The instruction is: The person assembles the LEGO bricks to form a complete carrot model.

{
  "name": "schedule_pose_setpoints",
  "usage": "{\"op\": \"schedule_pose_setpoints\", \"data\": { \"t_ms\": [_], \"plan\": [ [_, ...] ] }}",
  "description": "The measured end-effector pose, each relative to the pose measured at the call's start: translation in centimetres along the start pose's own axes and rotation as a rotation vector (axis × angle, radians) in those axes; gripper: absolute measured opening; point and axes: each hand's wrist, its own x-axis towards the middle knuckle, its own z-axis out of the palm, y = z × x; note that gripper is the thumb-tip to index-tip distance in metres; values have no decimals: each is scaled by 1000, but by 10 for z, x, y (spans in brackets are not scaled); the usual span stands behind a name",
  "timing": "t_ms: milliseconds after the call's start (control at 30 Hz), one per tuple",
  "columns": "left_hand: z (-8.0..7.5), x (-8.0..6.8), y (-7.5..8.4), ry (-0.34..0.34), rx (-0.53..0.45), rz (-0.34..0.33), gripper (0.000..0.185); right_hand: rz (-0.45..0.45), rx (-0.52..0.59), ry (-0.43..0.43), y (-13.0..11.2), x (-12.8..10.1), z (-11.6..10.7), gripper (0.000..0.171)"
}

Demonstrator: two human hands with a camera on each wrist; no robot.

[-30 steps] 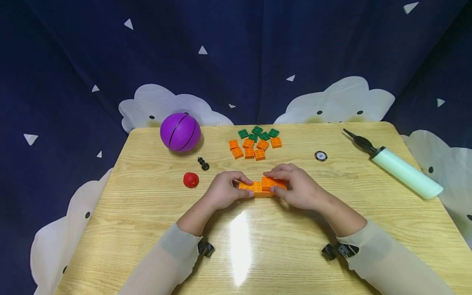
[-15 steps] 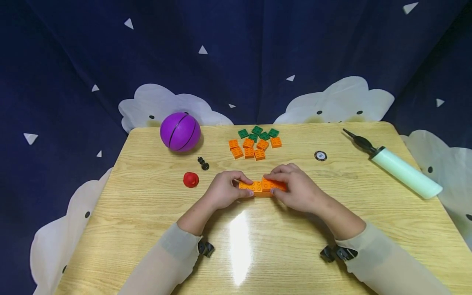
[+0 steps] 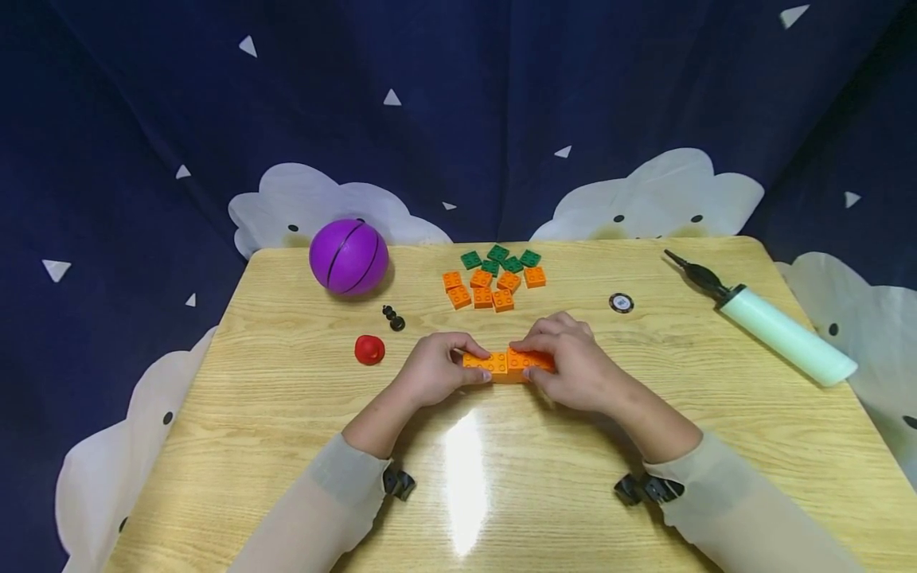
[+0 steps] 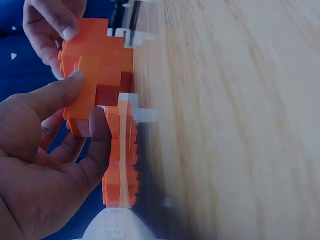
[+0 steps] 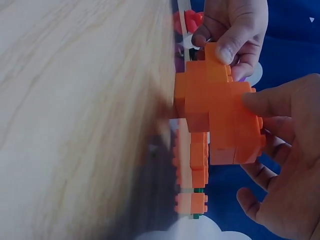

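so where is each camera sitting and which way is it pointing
Head: above, looking forward and down at the table; both hands and sleeves show, holding the orange brick assembly.
Left wrist: low along the tabletop; left hand near, right hand beyond.
Right wrist: mirrored; right hand near.
All three share the assembly.

– What colour are the joined bricks [image 3: 509,364] between the hands?
– Orange all over. Beyond the hands lies a pile of loose bricks [image 3: 494,278]: orange nearer, dark green behind.
– And off to the left hand's side?
– A purple ball [image 3: 349,257] with black seams, and a red cap [image 3: 369,349].
– To the right?
– A mint-green pump [image 3: 777,329] with a black nozzle. The table [image 3: 286,414] is pale yellow wood grain; the backdrop cloth [image 3: 458,95] is navy with white triangles and clouds.
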Motion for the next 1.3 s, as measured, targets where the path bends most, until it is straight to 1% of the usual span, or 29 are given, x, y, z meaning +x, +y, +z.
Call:
{"op": "schedule_pose_setpoints", "data": {
  "t_ms": [100, 300, 400, 533, 667, 867, 1067, 1167, 1300],
  "plan": [
    [0, 1, 0, 1, 1, 2, 20, -4, 17, 0, 4, -1, 1, 37],
    [0, 1, 1, -2, -3, -3, 21, 23, 134, -55, 17, -5, 2, 41],
    [1, 1, 1, -3, 3, 2, 21, 47, 164, -69, 24, -8, 2, 46],
    [2, 0, 1, -5, 13, 0, 21, 71, 178, -81, 31, -14, 1, 51],
    [2, -1, 0, -10, 9, -4, 23, 96, 178, -92, 36, -20, 2, 53],
    [2, -2, -3, 14, 14, 23, 24, 116, 171, -96, 40, -24, 1, 52],
    [-1, -2, -8, 4, 12, 54, 26, 123, 169, -86, 43, -25, 2, 52],
    [-5, -1, -11, 0, -19, 58, 29, 133, 171, -83, 43, -24, 1, 50],
    [-12, 1, -12, 6, -81, 44, 34, 134, 175, -72, 43, -23, 2, 49]
  ]
}}
